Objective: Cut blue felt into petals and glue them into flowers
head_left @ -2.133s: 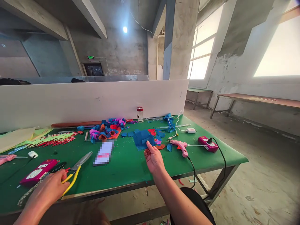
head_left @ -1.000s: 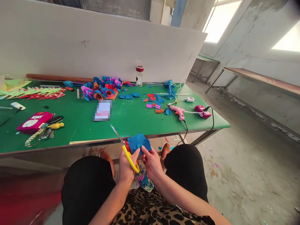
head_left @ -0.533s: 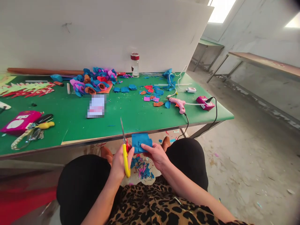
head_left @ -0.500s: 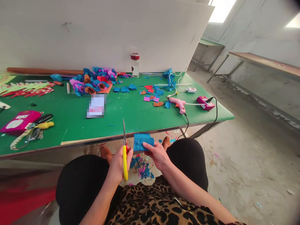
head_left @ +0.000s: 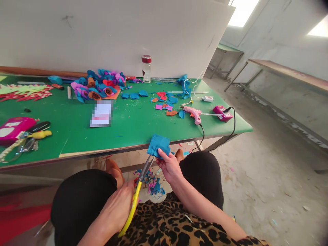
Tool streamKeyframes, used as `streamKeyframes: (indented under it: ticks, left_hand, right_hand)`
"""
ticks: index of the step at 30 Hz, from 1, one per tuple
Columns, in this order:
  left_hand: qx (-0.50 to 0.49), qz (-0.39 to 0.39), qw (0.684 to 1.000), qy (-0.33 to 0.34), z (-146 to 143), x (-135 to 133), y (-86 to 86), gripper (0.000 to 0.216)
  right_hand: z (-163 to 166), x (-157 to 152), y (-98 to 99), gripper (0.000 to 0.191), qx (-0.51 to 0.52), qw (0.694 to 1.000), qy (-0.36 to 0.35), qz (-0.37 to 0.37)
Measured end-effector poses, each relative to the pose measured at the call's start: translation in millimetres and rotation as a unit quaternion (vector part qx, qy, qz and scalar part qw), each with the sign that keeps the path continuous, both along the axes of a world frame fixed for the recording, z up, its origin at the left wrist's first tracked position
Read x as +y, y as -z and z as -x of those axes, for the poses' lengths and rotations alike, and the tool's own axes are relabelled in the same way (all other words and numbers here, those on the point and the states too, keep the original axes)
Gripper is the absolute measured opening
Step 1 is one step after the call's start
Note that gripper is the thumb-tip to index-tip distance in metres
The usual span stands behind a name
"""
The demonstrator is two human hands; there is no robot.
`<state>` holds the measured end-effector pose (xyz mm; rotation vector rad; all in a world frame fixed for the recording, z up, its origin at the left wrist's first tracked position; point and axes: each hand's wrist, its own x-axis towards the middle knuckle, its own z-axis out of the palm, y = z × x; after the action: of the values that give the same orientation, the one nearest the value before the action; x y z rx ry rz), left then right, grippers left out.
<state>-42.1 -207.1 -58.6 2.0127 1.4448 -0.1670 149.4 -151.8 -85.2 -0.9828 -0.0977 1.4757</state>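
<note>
My left hand (head_left: 119,206) is closed on the yellow handles of a pair of scissors (head_left: 132,210). The blades are slightly apart and point up and right, their tips at the lower left edge of a blue crepe paper piece (head_left: 158,143). Thumb and fingers of my right hand (head_left: 169,168) pinch that paper by its lower right side, just in front of the table edge. Whether it is one sheet or a stack, I cannot tell. Blue and purple scraps (head_left: 155,184) lie on the floor below my hands.
On the green table (head_left: 133,126) lie paper flowers (head_left: 97,85), cut paper pieces (head_left: 164,97), a pink glue gun (head_left: 193,113), a magenta power socket (head_left: 222,113) and keys (head_left: 29,143). A red-lidded jar (head_left: 147,70) stands against the white board (head_left: 123,34).
The scissors have swung from upright to leaning right, with the blades now parted at the paper. My right hand has tilted and raised the blue paper. My left hand has moved down and left.
</note>
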Motion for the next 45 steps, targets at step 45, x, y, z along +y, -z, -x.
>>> streamKeyframes:
  ticks: [45]
  left_hand:
    - [0.078,-0.05,0.996,0.011,-35,24,-9.3,0.015]
  right_hand:
    - [0,-6,7.9,0.029,-0.089,0.995,-0.001,-0.038]
